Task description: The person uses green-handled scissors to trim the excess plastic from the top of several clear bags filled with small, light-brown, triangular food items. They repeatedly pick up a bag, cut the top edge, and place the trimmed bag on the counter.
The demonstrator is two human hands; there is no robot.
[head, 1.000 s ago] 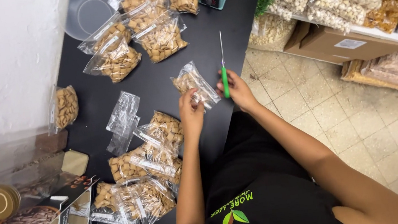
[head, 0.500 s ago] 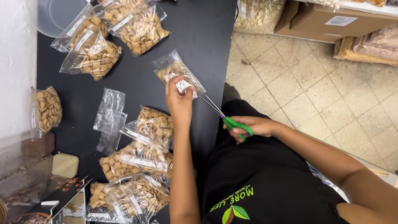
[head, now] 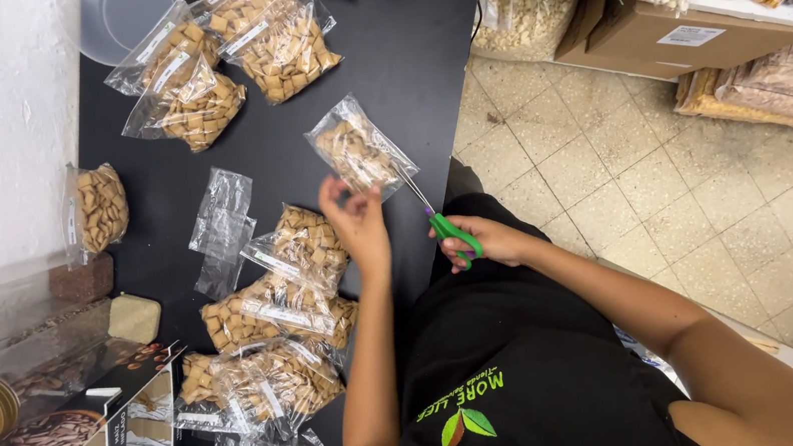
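black worktop (head: 417,59): right hand (head: 489,239) grips green scissors (head: 442,222), blades angled up-left at snack bag (head: 359,149); left hand (head: 356,220) loosely open, empty, just below it.

Bare black table (head: 417,59) beyond bag (head: 359,149); filled bags (head: 271,309) leftward.

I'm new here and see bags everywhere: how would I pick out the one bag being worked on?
Start at the long black table. Near its right edge, just beyond the person's left hand, lies a small clear plastic bag of tan snack squares. Unlike the piled bags, it lies alone, with the green-handled scissors in the right hand meeting its corner.
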